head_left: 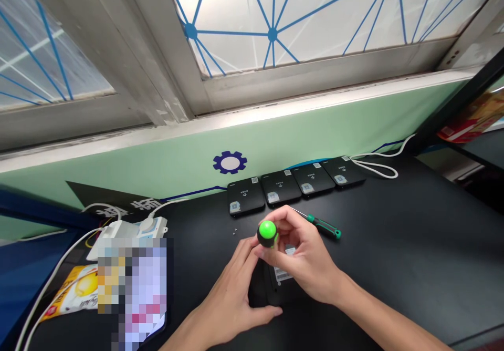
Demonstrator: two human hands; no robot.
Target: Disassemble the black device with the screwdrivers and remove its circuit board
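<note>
My right hand (305, 259) is closed around a screwdriver (268, 231), whose green and black handle end points up toward me. The screwdriver's tip is hidden below the handle. Under it lies a flat black device (271, 287) with a white label, partly covered by my hands. My left hand (236, 288) grips the device along its left side, thumb spread toward the near edge. Its fingertips reach close to the screwdriver handle. A few small screws (235, 231) lie on the table beyond my left hand.
Several similar black devices (246, 196) stand in a row by the wall. A second screwdriver (325, 227), green and black, lies right of my hands. At left are a power strip (157, 229), a snack packet (71, 293) and a blurred phone (147, 293). A white cable (388, 172) runs at back right.
</note>
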